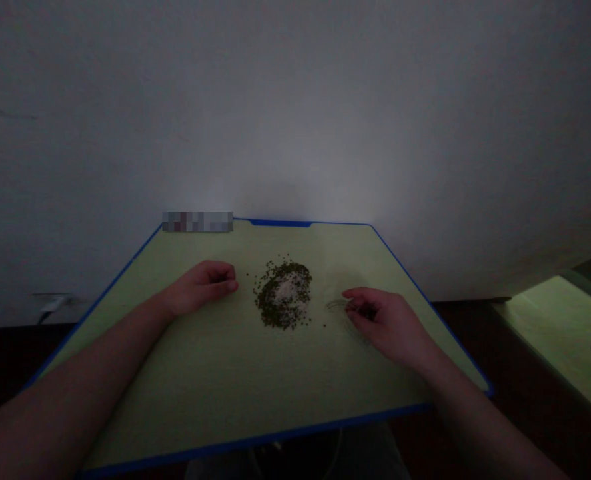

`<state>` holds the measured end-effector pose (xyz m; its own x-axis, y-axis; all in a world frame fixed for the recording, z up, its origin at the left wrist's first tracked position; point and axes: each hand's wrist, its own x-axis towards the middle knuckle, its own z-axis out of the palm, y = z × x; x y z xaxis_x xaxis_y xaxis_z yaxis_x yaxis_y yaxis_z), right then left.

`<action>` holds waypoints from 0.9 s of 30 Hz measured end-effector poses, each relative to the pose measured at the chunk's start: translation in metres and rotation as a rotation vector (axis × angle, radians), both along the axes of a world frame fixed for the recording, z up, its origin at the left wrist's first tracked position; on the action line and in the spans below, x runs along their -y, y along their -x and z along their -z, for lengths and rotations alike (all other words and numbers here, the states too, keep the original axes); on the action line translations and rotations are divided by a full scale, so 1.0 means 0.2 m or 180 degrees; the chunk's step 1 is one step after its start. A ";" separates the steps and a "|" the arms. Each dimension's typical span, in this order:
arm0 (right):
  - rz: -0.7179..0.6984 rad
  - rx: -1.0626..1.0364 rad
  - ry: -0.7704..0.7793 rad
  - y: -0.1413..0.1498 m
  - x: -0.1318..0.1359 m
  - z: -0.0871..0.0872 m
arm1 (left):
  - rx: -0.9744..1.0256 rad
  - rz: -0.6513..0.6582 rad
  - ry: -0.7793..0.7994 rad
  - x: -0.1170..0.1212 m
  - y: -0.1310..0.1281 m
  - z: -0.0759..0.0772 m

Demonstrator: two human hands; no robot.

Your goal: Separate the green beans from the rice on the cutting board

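A heap of small dark green beans or seeds (270, 297), with pale grains (286, 291) over its middle, lies on the tabletop (215, 380). To its left rests my left hand (205, 285), fingers curled into a loose fist, with nothing visible in it. On the other side, my right hand (380, 320) has its thumb and fingers bent around a see-through thing (336, 305). Only thin curved lines of this clear thing show, so its kind is hard to tell; it may be a clear cup or dish. Neither hand touches the heap.
The folding-type table has a blue rim (280, 223). A blurred-out flat item (198, 222) lies at its far left corner. A pale wall (295, 120) stands right behind the table. Another light-coloured surface (560, 327) is at the right, across a dark gap.
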<state>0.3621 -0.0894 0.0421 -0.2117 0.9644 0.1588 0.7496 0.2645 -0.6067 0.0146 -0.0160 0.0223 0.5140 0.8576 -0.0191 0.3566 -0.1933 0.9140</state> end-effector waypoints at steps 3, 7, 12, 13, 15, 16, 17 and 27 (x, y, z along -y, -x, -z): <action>-0.0297 0.0311 -0.0059 0.05 0.06 -0.02 | -0.0022 -0.0011 -0.0015 0.00 0.01 0.01; -0.0672 0.0487 -0.0015 0.10 0.11 -0.05 | -0.0079 0.0010 -0.0059 -0.02 0.01 0.02; -0.0296 0.0658 -0.0321 0.08 0.08 -0.03 | -0.0087 -0.0014 -0.0089 -0.01 0.01 0.01; -0.0190 0.0744 -0.0376 0.07 0.07 -0.03 | -0.0085 -0.0022 -0.0083 -0.01 0.01 0.01; -0.0075 0.0898 -0.0388 0.07 0.06 -0.02 | -0.0072 -0.0023 -0.0028 -0.01 0.01 0.00; -0.0066 0.0933 -0.0356 0.07 0.06 -0.02 | -0.0060 -0.0017 0.0007 -0.01 0.01 0.00; -0.0079 0.0941 -0.0314 0.07 0.07 -0.02 | -0.0048 -0.0011 0.0039 -0.01 0.01 0.00; -0.0403 0.0574 -0.0300 0.17 0.12 -0.01 | -0.0047 -0.0017 0.0095 -0.01 0.00 0.01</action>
